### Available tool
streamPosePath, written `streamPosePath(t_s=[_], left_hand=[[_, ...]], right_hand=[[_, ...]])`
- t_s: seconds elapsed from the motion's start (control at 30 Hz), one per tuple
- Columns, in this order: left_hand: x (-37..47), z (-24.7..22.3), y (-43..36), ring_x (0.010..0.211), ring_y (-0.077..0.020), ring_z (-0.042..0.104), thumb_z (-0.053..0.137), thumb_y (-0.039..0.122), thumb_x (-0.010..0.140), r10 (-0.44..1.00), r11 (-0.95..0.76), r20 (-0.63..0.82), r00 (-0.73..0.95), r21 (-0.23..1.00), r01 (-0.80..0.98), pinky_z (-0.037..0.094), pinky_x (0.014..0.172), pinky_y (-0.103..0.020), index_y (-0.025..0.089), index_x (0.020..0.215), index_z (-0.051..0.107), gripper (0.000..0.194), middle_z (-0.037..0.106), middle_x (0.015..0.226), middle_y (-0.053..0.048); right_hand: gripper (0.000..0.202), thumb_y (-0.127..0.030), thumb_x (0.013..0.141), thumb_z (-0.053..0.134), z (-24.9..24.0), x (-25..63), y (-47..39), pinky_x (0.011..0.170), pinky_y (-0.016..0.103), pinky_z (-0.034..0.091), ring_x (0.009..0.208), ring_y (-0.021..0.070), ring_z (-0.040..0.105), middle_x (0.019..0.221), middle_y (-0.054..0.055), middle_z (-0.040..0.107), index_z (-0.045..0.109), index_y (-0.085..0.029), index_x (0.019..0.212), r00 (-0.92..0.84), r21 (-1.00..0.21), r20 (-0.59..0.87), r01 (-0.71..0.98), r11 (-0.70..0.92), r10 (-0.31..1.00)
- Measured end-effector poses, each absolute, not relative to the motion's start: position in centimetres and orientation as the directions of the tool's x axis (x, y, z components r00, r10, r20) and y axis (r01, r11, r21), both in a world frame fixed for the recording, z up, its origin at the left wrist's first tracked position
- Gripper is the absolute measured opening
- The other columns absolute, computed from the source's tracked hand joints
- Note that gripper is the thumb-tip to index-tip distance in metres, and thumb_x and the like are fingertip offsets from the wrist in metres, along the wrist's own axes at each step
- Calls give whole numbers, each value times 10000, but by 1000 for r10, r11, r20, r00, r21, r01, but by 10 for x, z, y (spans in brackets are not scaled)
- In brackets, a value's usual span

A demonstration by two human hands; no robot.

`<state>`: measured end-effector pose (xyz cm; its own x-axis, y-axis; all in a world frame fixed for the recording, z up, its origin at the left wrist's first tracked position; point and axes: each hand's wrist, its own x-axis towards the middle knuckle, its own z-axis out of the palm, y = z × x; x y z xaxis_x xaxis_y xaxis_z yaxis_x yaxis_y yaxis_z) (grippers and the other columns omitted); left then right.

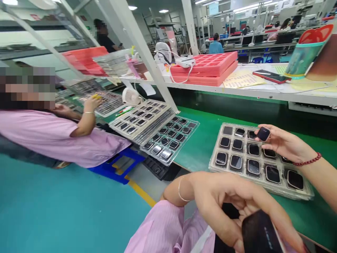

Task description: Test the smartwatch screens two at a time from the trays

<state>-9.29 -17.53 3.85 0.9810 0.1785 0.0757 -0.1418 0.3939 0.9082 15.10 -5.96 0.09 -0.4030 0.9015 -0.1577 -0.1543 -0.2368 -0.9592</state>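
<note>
Close to the camera at the bottom, my left hand (218, 196), with a thin bracelet at the wrist, is closed around a black square smartwatch body (259, 233) without a strap. Small markings run along its dark face. My right hand (292, 142), wearing a red bead bracelet, pinches another smartwatch body (263, 134) between thumb and fingers. It is held just above the back part of a clear plastic tray (306, 194). Square smartwatch bodies (253, 167) fill most of the tray's visible pockets; the right hand covers some pockets.
Another filled tray (197, 125) lies left on the green bench (204, 149), beside a tray stack (151, 130). A co-worker in pink (55, 133) sits at left. The shelf (210, 88) above bears red foam trays (205, 75), a phone (271, 76) and a cup (302, 59).
</note>
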Motion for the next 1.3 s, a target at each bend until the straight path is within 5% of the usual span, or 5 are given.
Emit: streamPosePath(t_s=[0.23, 0.43, 0.8, 1.13, 1.3], left_hand=[[-114, 27, -154, 391, -64, 489, 699, 176, 770, 553, 113, 460, 695, 785, -610, 462, 431, -151, 269, 1230, 602, 479, 606, 647, 7], [-113, 18, -126, 387, -25, 416, 739, 212, 757, 677, 28, 385, 627, 838, -545, 398, 399, -114, 284, 1233, 571, 510, 539, 675, 40], [-89, 32, -163, 527, -94, 593, 717, 217, 773, 566, 217, 305, 766, 841, -496, 503, 504, -169, 225, 1231, 606, 471, 640, 768, -33], [-88, 51, -163, 574, -154, 647, 859, 268, 553, 119, 408, 121, 986, 899, -160, 580, 604, -253, 164, 1161, 690, 640, 701, 858, -67], [-93, 46, -140, 664, -177, 700, 746, 240, 722, 362, 303, 201, 910, 898, -318, 586, 645, -283, 167, 1225, 586, 533, 706, 912, -90]], right_hand=[[406, -428, 754, 848, 53, 119, -171, 619, 251, 595, 780, 170, 711, 964, 42, 648, 631, -204, 1014, -745, -869, -111, -248, -429, 657], [547, -432, 637, 931, 74, 115, -210, 586, 202, 516, 755, 142, 657, 944, 43, 639, 619, -216, 1032, -804, -791, -199, -206, -576, 561], [353, -391, 813, 785, 60, 151, -207, 660, 332, 582, 755, 220, 702, 1034, 81, 661, 645, -326, 1130, -681, -834, -221, -240, -497, 699], [301, -469, 896, 623, 38, 161, -132, 623, 312, 642, 922, 278, 737, 1201, 94, 703, 738, -316, 1129, -324, -968, -134, -161, -195, 937], [325, -399, 951, 548, 15, 160, -81, 673, 349, 653, 1015, 285, 740, 1252, 123, 705, 681, -243, 1203, -389, -963, -157, -143, -227, 908]])
